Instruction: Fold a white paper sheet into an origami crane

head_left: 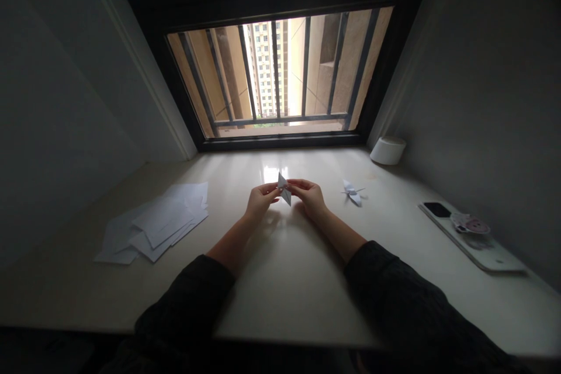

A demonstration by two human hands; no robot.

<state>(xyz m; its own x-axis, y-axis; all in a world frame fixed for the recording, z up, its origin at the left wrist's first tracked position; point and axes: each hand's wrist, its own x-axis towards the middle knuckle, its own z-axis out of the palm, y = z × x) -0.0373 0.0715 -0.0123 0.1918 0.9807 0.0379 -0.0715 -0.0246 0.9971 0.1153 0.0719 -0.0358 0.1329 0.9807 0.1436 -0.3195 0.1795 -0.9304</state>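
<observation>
Between my two hands is a small piece of folded white paper (286,195), shaped like a diamond with pointed top and bottom tips. My left hand (262,197) pinches its left side between thumb and fingers. On the other side, my right hand (309,191) grips it with thumb and index finger near the middle. The fingertips partly cover the paper's centre. Both hands are just above the pale sill. To the right of my right hand lies a finished-looking white paper crane (352,193) with its wings spread.
A loose stack of white paper sheets (164,219) lies at the left. On the right are a phone (475,239) in a pale case with a pink round grip, and a white cylindrical object (388,151) by the wall. A dark-framed window (280,141) with bars stands behind.
</observation>
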